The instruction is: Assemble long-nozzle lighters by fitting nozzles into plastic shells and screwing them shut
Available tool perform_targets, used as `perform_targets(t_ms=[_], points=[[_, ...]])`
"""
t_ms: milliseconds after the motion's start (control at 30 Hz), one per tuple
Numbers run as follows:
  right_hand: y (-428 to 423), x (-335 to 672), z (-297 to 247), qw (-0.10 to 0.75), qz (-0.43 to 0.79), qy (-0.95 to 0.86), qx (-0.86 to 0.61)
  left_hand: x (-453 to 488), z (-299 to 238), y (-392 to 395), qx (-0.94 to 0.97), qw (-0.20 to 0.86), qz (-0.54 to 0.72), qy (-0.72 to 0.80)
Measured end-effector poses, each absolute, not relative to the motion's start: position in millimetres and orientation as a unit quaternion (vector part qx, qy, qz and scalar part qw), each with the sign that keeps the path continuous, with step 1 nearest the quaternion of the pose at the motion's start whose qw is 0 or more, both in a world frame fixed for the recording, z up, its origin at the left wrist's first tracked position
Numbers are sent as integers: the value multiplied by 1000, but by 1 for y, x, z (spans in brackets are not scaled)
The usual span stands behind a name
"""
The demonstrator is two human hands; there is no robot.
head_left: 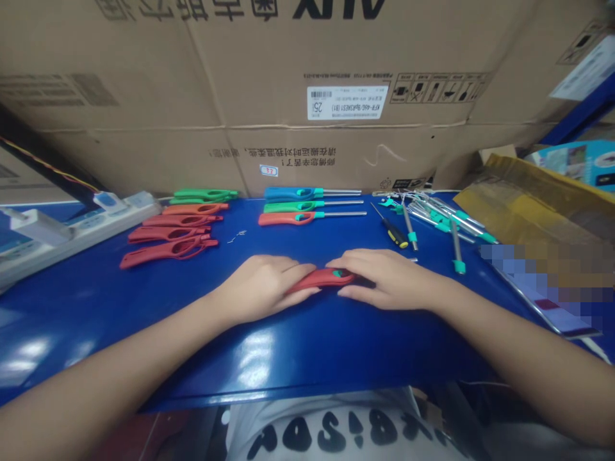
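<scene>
Fingers [350, 261] grip red hndl [321, 278]; screwdriver [394, 234] & rods [455, 243] nr.

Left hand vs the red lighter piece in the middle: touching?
Touching. The head view shows the left hand gripping one end of the red lighter piece, which runs in between its digits.

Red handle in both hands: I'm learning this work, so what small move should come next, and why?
Probably have the right hand press the green piece snugly into the red handle while the left hand steadies it: green shows in the handle's opening and both hands are on it, but the right hand hides whether the joint is closed.
</scene>
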State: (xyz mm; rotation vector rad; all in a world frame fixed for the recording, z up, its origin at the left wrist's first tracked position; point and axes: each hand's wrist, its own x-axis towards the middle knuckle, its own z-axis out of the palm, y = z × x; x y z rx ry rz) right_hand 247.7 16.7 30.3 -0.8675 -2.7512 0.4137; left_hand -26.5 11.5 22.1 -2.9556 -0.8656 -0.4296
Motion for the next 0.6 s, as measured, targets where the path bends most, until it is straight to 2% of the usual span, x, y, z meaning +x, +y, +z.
perform_targets(t_ms=[100,300,600], points=[[14,244,23,138,106,-952,-252,-23,20,8,-955,-5,-137,-264],[6,237,11,254,23,-943,-213,-18,20,2,-952,-53,-123,-275],[20,251,25,193,6,-941,-278,-29,25,15,-946,-44,-130,-295]])
